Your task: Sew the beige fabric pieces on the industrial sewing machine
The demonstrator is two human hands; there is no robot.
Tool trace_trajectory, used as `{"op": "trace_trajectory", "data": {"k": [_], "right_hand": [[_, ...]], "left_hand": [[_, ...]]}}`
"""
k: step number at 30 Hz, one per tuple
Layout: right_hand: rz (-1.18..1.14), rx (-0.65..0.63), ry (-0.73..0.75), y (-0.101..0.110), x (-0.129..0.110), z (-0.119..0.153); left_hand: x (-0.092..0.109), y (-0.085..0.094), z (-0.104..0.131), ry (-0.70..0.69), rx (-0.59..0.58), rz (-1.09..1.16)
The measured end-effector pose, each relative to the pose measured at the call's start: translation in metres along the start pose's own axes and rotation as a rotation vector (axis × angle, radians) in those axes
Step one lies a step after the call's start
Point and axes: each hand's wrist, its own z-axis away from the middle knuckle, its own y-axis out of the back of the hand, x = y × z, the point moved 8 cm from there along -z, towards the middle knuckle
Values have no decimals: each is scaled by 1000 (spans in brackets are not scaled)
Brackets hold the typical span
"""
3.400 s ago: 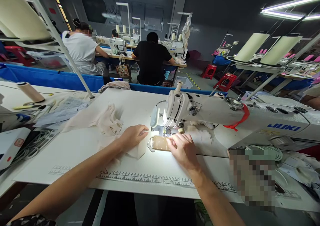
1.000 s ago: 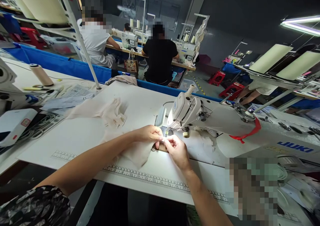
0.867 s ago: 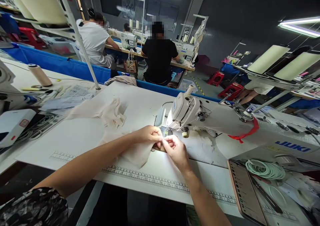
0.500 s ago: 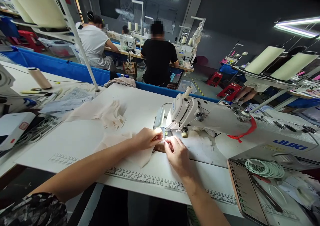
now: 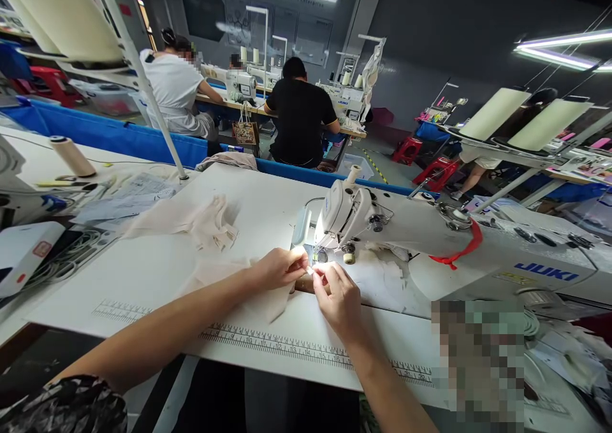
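My left hand (image 5: 282,268) and my right hand (image 5: 338,296) meet just in front of the needle area of a white sewing machine (image 5: 396,219). Both are closed in a pinch on a small pale piece of fabric (image 5: 310,270), mostly covered by the fingertips. A thin beige fabric panel (image 5: 270,304) lies beneath my left wrist; whether it joins the pinched piece I cannot tell. More beige fabric pieces (image 5: 210,224) lie loosely to the left. The machine's lamp lights the fingertips.
A printed ruler (image 5: 287,349) runs along the table's front edge. Left are papers (image 5: 129,197), a thread cone (image 5: 71,157) and a white box (image 5: 29,254). A thread stand pole (image 5: 143,76) rises there. Coil of cord (image 5: 530,321) lies right. Two people sit at machines beyond.
My hands have drawn slightly toward me from the needle, and more of the small fabric piece shows between the fingertips. The view has shifted a little.
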Motion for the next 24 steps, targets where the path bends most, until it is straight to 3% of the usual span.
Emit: {"op": "trace_trajectory", "data": {"k": [8, 14, 17, 20, 24], "right_hand": [[-279, -90, -375, -17, 34, 10], [-368, -181, -527, -28, 42, 15], [-306, -148, -519, -24, 41, 14], [-202, -84, -494, -13, 37, 12], [-262, -158, -463, -16, 25, 10]], "left_hand": [[-3, -5, -1, 215, -245, 463], [-3, -4, 2, 316, -348, 534], [-6, -3, 1, 333, -327, 507], [-15, -1, 0, 368, -234, 394], [-17, -2, -2, 364, -127, 403]]}}
